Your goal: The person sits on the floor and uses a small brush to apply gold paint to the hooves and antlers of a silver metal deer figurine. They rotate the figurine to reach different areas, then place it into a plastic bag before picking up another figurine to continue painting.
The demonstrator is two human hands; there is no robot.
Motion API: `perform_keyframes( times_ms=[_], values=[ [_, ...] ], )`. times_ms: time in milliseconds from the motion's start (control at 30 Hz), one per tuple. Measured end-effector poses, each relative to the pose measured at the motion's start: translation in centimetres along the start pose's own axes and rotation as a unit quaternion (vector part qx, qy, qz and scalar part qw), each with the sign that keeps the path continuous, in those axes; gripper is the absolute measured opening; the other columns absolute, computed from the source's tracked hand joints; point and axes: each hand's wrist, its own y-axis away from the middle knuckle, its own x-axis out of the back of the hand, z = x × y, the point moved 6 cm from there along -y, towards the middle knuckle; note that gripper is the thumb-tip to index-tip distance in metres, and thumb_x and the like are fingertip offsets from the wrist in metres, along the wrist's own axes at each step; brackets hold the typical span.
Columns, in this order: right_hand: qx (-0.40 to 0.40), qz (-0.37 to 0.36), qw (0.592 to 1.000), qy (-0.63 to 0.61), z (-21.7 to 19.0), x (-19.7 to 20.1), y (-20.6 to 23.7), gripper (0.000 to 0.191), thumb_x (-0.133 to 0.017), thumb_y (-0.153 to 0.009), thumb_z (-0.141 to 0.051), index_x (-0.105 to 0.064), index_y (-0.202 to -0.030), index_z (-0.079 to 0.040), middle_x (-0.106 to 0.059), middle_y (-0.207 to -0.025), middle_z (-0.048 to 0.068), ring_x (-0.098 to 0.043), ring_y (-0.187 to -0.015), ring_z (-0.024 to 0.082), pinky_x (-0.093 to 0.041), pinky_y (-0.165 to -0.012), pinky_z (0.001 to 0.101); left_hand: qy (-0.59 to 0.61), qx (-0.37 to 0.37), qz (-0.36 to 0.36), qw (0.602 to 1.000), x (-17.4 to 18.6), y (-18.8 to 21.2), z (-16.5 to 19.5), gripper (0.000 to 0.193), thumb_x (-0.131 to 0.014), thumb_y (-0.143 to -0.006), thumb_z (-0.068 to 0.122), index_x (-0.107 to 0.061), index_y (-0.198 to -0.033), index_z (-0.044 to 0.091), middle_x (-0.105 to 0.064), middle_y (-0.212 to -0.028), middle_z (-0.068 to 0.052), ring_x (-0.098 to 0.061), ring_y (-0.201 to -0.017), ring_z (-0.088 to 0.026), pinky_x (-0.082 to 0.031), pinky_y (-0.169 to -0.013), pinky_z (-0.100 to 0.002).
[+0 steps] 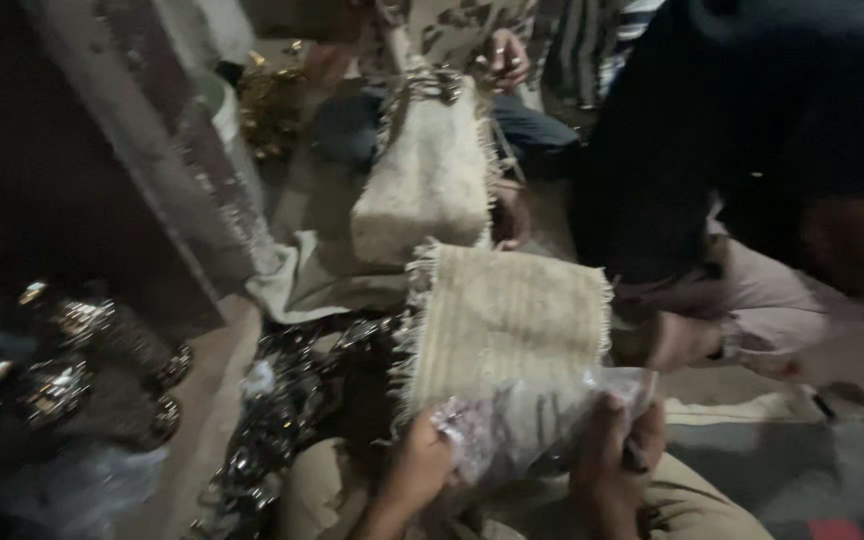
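My left hand (415, 468) and my right hand (614, 448) both grip a clear plastic bag (522, 420) at the bottom centre. A beige fringed woven piece (502, 320) sticks up out of the bag's top. Just beyond it a second, paler fringed woven piece (422, 180) is held up by another person, whose hand (510, 215) shows at its right edge. My knees in tan trousers (692, 505) lie under the bag.
A person in a dark shirt (732, 130) leans in at the right, one hand (677, 340) low near the floor. Another person sits at the top with a ringed hand (504, 60). Shiny metal items (282, 410) lie in piles at left, beside a wall edge (192, 160).
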Motion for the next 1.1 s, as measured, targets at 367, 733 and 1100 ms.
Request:
perform_keyframes(
  times_ms=[367,733,1100],
  values=[
    [-0.007,-0.021,1.000,-0.015,0.8,0.9,-1.1,0.020,-0.060,-0.108,-0.023,-0.057,-0.107,-0.003,-0.061,-0.088,0.001,-0.053,-0.077,0.009,-0.042,-0.065,0.0270,0.086,-0.113,0.030,0.989,-1.4,0.9,4.1,0.034,-0.069,-0.086,0.001,-0.062,-0.119,0.009,-0.069,-0.094,0.000,-0.065,-0.084,-0.009,-0.055,-0.073,-0.026],
    [-0.126,0.139,0.982,-0.034,1.4,8.8,-6.6,0.030,-0.055,-0.103,-0.029,-0.044,-0.130,-0.025,-0.063,-0.114,-0.008,-0.064,-0.102,0.005,-0.056,-0.079,0.0258,-0.044,-0.283,0.141,0.947,5.4,3.6,10.1,0.019,-0.071,-0.094,0.010,-0.072,-0.110,0.001,-0.076,-0.103,-0.002,-0.068,-0.096,-0.010,-0.054,-0.087,-0.025],
    [0.045,-0.036,0.997,0.048,-3.1,6.0,-5.6,0.034,-0.055,-0.113,-0.031,-0.040,-0.125,-0.003,-0.060,-0.097,0.008,-0.059,-0.081,0.012,-0.051,-0.071,0.0247,0.129,-0.199,0.239,0.942,10.0,6.0,8.8,0.025,-0.064,-0.098,0.021,-0.068,-0.116,0.004,-0.069,-0.101,-0.001,-0.062,-0.094,-0.010,-0.050,-0.086,-0.024]
  ],
)
